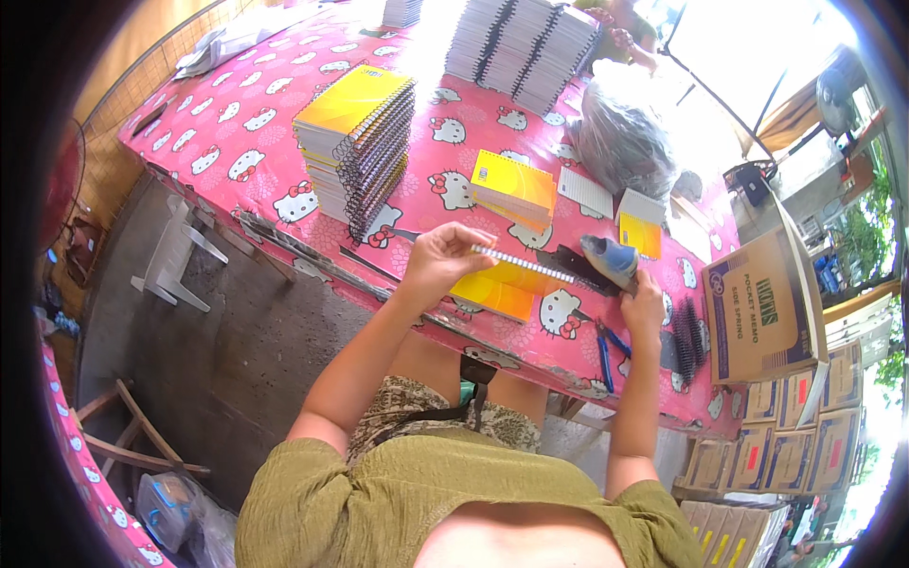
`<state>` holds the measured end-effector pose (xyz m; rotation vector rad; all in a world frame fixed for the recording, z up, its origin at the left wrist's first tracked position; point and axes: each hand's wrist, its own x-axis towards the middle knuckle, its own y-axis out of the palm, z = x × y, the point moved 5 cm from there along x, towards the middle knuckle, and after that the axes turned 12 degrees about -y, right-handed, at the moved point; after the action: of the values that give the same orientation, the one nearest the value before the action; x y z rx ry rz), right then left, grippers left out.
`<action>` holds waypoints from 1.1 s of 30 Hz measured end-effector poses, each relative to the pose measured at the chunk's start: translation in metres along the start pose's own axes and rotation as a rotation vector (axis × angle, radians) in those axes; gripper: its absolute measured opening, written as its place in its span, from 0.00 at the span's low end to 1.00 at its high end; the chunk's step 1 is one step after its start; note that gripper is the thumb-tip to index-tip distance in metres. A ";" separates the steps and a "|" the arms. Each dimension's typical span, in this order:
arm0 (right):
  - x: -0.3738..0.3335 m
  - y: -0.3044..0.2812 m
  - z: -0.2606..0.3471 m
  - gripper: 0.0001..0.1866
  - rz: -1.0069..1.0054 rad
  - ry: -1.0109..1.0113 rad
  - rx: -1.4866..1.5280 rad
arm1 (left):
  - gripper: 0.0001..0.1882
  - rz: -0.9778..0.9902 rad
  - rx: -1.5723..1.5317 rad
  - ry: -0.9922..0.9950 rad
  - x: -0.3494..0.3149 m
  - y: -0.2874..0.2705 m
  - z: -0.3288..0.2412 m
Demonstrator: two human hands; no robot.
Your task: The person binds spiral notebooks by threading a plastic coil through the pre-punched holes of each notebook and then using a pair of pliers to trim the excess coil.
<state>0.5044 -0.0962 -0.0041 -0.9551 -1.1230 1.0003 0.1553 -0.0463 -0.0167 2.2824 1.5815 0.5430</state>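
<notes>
My left hand point(445, 262) pinches one end of a small yellow notebook point(532, 275), tilted so its long punched or coiled edge faces up. Beyond its edge lies another yellow notebook point(499, 297) on the table. My right hand point(644, 301) is closed at the lower end of a blue-and-grey rounded object point(611, 260), whose kind I cannot make out. Dark strips point(573, 267) lie between the two hands. Blue-handled pliers point(611, 355) rest just left of my right wrist, and black spiral coils point(688, 339) lie to its right.
A pink patterned tablecloth point(256, 90) covers the table. Left stands a tall stack of yellow spiral notebooks point(355, 104); more stacks point(521, 52) stand behind. Loose yellow notebooks point(514, 185), a grey plastic bag point(625, 123) and an open carton point(765, 303) lie around. Another person point(620, 24) is at the far side.
</notes>
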 end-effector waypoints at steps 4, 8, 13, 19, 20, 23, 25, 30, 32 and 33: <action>-0.061 -0.007 0.013 0.26 -0.225 -0.307 0.030 | 0.10 -0.130 0.318 0.293 -0.006 0.033 -0.042; -0.110 0.007 0.026 0.26 -0.149 -0.268 0.131 | 0.09 -0.211 0.618 0.643 -0.033 0.052 -0.057; -0.103 -0.025 0.084 0.23 -0.078 -0.198 0.583 | 0.10 -0.244 0.717 0.649 -0.042 0.056 -0.041; -0.084 -0.079 0.183 0.18 -0.337 -0.618 0.604 | 0.10 -0.182 0.675 0.669 -0.049 0.069 -0.048; -0.082 -0.079 0.184 0.17 -0.316 -0.619 0.609 | 0.10 -0.178 0.665 0.660 -0.049 0.069 -0.049; -0.073 -0.065 0.182 0.15 -0.046 -0.482 0.921 | 0.10 -0.171 0.648 0.672 -0.051 0.067 -0.053; -0.070 -0.037 0.168 0.16 0.432 -0.133 1.458 | 0.10 -0.153 0.635 0.725 -0.055 0.070 -0.058; -0.074 -0.029 0.176 0.16 0.356 -0.115 1.657 | 0.11 -0.211 0.582 0.813 -0.045 0.058 -0.079; -0.071 -0.031 0.144 0.17 0.035 -0.186 1.306 | 0.13 -0.496 0.514 0.755 -0.033 0.036 -0.117; -0.071 -0.032 0.125 0.18 -0.119 -0.219 1.126 | 0.15 -0.621 0.317 0.755 -0.024 0.012 -0.148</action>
<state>0.3769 -0.1603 0.0295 0.1280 -0.5895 1.4012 0.0874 -0.0675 0.1158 1.6623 2.7505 1.1063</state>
